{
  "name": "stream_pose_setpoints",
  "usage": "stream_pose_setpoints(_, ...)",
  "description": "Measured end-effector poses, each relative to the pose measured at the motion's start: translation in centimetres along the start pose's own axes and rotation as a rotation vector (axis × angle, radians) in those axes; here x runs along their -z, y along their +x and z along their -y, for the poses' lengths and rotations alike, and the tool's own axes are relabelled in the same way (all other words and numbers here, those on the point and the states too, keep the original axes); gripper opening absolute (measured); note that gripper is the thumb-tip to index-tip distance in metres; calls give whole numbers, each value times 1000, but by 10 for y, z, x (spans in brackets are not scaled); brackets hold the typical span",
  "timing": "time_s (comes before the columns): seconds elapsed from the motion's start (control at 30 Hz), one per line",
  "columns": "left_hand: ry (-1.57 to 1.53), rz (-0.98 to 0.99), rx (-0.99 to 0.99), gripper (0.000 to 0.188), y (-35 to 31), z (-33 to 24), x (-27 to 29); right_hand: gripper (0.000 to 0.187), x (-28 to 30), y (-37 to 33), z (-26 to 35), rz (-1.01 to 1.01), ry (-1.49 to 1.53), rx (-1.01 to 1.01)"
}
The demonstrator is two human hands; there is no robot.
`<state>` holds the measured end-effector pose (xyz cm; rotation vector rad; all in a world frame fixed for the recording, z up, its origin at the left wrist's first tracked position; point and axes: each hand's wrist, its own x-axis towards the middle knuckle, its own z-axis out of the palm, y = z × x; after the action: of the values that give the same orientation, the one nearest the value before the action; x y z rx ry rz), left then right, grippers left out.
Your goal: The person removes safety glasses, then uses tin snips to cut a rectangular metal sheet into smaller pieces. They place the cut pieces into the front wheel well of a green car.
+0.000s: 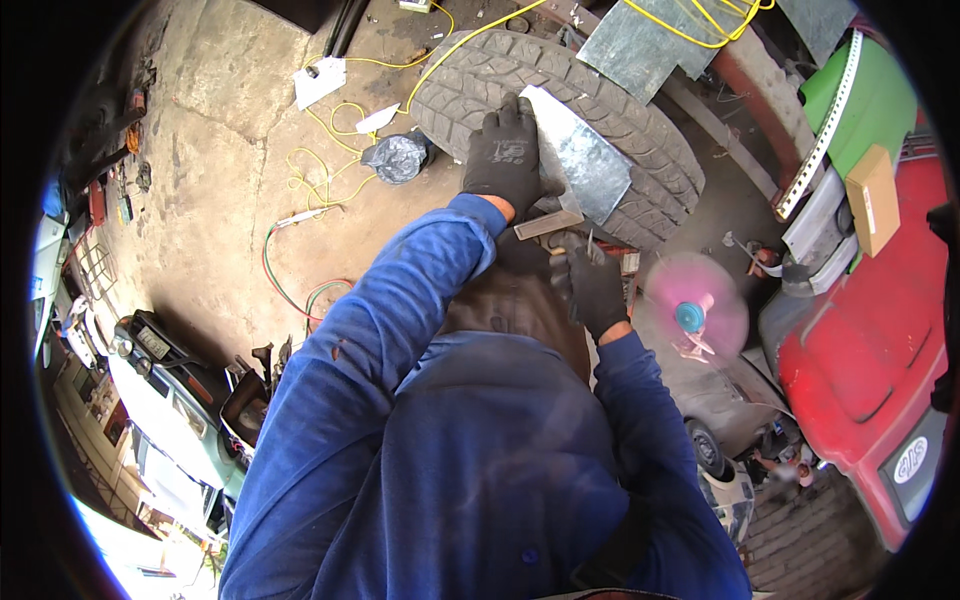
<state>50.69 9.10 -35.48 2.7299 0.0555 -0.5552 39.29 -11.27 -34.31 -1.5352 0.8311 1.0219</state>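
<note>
Workshop: stained concrete floor (220, 150) spreads ahead and to the left of the hands; a pink fan (715, 290) and a red panel (850, 350) sit to their right.
Tyre: just ahead of the hands, tread (665, 190) facing up, it bears a bright metal sheet (592, 165).
Sheet's lie: right of the left hand (503, 155) and ahead of the right, its long axis slanting from the left fingertips back toward the right hand (595, 285).
Nearer hand: the left, gloved and laid along the sheet's left edge; whether it pinches or only presses, one cannot tell.
Right hand: gloved, apart from the left and closer to the body, curled around a tool with a light handle (558, 251), its kind unclear.
Bar: a short flat bar (548, 224) lies between the hands, by the sheet's near end; contact cannot be made out.
Left of the hands: a dark bag (398, 158) on the floor, well clear of the sheet.
</note>
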Motion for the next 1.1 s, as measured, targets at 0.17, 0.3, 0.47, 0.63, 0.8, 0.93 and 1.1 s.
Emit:
stream_pose_setpoints(0.17,-25,19,5,137,-3,2,2,40,19,-50,49,202,113,180)
stream_pose_setpoints(0.3,-21,17,1,137,-2,5,0,56,23,-61,86,181,-115,224)
stream_pose_setpoints(0.47,-21,-7,0,138,-4,6,-2,59,4,-14,117,-146,-900,655)
stream_pose_setpoints(0.63,-21,28,26,136,-3,4,-1,54,-17,14,163,-210,-1099,436)
stream_pose_setpoints(0.8,32,20,40,130,-4,2,1,56,-36,21,192,-209,-1168,400)
stream_pose_setpoints(0.93,31,44,42,129,-2,2,0,52,-43,28,201,-218,-1247,407)
stream_pose_setpoints(1.1,-14,14,9,127,0,5,-2,46,-51,32,212,-193,-1440,447)
